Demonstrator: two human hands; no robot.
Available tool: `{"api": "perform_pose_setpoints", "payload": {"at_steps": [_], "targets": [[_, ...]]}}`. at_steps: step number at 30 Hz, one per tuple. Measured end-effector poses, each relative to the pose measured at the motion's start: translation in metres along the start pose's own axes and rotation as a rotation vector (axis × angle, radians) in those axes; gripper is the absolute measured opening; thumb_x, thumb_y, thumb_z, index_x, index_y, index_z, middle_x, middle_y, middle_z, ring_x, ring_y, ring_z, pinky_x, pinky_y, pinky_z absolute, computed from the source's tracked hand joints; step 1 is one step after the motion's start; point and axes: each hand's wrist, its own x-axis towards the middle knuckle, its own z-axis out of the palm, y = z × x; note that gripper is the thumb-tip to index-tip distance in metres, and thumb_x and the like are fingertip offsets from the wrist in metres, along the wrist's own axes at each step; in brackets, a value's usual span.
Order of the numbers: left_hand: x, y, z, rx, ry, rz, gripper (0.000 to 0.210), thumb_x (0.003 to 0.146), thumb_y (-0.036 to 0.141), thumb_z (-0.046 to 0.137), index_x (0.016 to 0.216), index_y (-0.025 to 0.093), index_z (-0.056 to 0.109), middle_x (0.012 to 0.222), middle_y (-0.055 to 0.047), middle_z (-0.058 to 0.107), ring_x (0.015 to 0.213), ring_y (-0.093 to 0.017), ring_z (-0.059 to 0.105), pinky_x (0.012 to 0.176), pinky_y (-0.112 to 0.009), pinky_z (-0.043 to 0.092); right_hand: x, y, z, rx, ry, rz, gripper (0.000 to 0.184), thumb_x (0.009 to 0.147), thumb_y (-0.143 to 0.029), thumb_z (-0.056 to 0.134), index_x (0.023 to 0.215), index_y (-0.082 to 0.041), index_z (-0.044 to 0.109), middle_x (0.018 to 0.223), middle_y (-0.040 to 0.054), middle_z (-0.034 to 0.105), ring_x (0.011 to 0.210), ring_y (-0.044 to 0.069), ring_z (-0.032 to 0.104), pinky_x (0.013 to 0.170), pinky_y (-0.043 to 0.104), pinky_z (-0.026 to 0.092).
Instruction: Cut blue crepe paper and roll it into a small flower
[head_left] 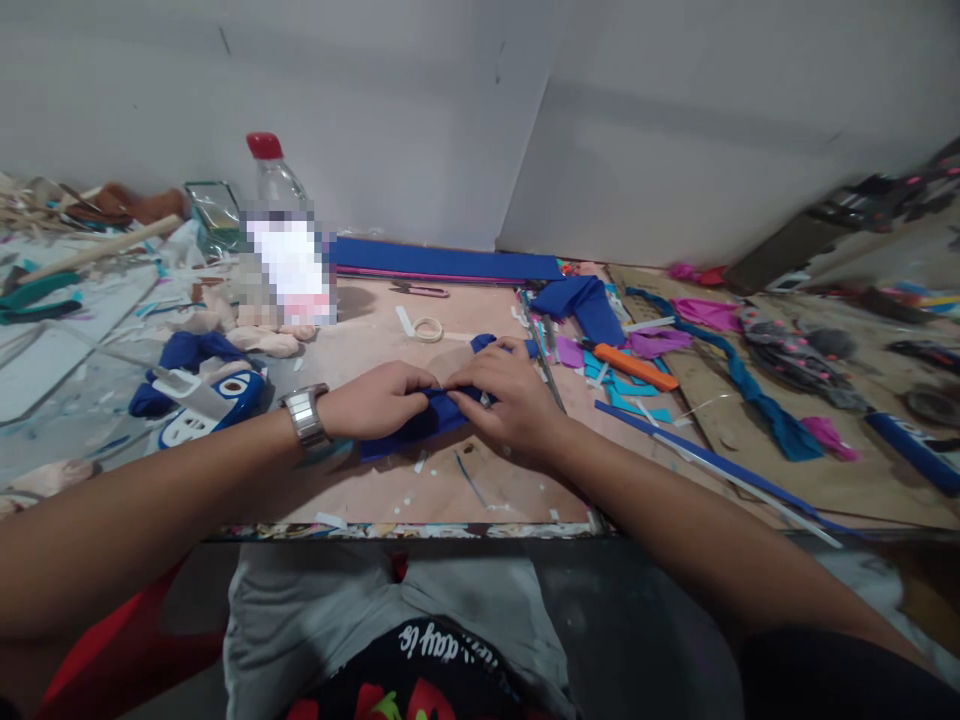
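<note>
A strip of dark blue fabric lies low over the middle of the worktable, pinched between both hands. My left hand, with a metal watch on the wrist, presses thumb and fingers together on the fabric. Close beside it, my right hand grips the same fabric with its fingers bent over it. Part of the fabric is hidden under the right hand, and a bunched blue end shows beyond its fingers. Behind the hands lie a roll of tape and small pink-handled thread snips.
A red-capped bottle stands at the back left. Left of my hands lies a blue and white hot glue gun. An orange utility knife rests among fabric scraps at right. A long blue strip runs along the wall.
</note>
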Motion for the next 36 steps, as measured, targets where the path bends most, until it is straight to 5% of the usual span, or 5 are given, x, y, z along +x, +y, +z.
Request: {"api": "perform_pose_setpoints", "payload": {"at_steps": [8,25,36], "targets": [[0.0013,-0.0039,-0.0028,-0.353,-0.110,-0.231,0.029,0.080,0.021,0.049,0.095,0.018,0.074,0.080,-0.004,0.074,0.067,-0.017,0.065,0.063,-0.027,0.049,0.0000,0.0013,0.0009,0.017,0.042,-0.071,0.009,0.096,-0.021,0.067,0.096,-0.024,0.075,0.091,0.0006,0.080,0.087,0.019,0.070,0.101,0.046,0.032],[-0.0026,-0.0010,0.0002,-0.602,-0.227,-0.298,0.029,0.097,0.040,0.054,0.110,0.020,0.071,0.083,-0.006,0.078,0.056,-0.014,0.065,0.052,-0.023,0.047,0.0002,0.0019,0.0011,0.044,0.067,-0.066,0.011,0.094,-0.019,0.065,0.096,-0.023,0.075,0.090,0.0019,0.080,0.086,0.020,0.070,0.100,0.046,0.036],[-0.0014,-0.0041,0.0011,-0.623,-0.176,-0.293,0.026,0.087,0.023,0.052,0.103,0.021,0.072,0.086,-0.005,0.078,0.066,-0.016,0.072,0.064,-0.027,0.055,0.0000,0.0030,0.0008,0.055,0.026,-0.064,0.012,0.095,-0.020,0.065,0.095,-0.026,0.076,0.092,0.0000,0.081,0.088,0.020,0.069,0.102,0.047,0.033]]}}
